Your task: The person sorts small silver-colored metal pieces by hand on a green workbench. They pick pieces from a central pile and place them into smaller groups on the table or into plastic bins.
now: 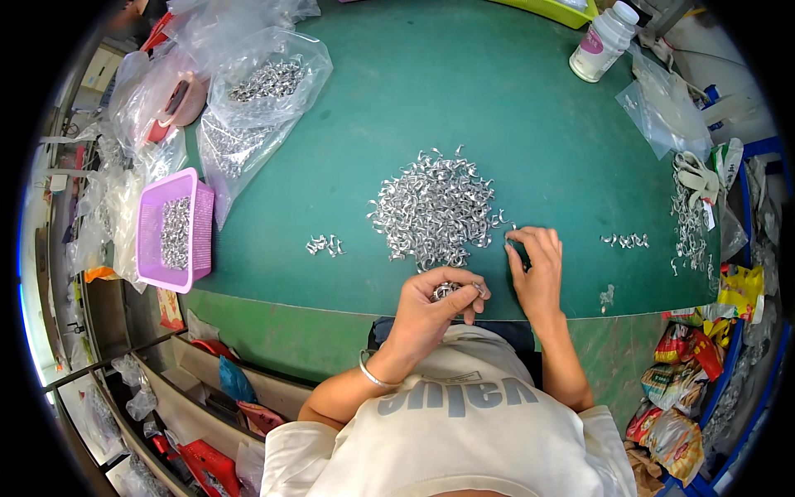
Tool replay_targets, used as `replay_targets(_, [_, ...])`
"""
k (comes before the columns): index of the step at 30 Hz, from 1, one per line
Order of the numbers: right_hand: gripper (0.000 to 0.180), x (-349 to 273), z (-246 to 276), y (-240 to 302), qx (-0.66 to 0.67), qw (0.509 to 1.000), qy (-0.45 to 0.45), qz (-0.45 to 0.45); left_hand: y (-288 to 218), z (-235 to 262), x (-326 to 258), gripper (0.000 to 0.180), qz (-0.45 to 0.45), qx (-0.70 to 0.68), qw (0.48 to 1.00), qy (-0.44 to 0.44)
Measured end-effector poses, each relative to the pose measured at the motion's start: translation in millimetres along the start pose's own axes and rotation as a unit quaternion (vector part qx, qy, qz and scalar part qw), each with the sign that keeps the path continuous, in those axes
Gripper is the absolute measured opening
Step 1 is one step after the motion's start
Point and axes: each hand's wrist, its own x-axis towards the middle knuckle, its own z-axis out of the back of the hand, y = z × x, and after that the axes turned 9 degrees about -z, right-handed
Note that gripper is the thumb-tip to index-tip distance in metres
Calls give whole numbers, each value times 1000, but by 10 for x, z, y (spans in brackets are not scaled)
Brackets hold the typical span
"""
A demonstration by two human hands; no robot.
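Head view looks down on a round table (pixel 513 124) covered in smooth green matting, its front edge bending with the lens. At its middle lies a heap (pixel 435 207) of small curled metal clips, bright and silvery, tangled into a spiky mound. The left hand (pixel 431 311) is curled into a loose fist, thumb and fingers closed on a bunch (pixel 447 290) of the same clips, held just above the near table edge; a thin metal bangle (pixel 373 374) circles that wrist. The right hand (pixel 537 269) rests on the mat beside the heap's right edge, index finger and thumb pinched together on one clip (pixel 509 233) at the heap's fringe, the other fingers folded loosely. Two little clusters of clips (one left (pixel 325 244), one right (pixel 625 240)) lie apart from the heap. A pink mesh basket (pixel 153 240) holds more clips at far left, near crinkled clear plastic bags (pixel 265 83). A white plastic bottle (pixel 604 41) stands at the far side.
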Motion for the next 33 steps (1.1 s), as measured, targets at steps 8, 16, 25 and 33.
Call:
replay_targets(8, [15,-28,-8,-15,27,1000,-4,12,-1,-6,-36,8,-101,173,979,-23])
replay_targets(16, [11,-39,42,83,174,981,-23,-81,38,312,62,12,-104,250,951,-149])
replay_targets(25, [7,-102,-22,15,433,876,38,-209,-336,1237,76,17,-229,534,758,-297])
replay_targets(33, [11,-70,116,186,566,758,144,-292,-324,700,-15,15,-159,390,887,-188])
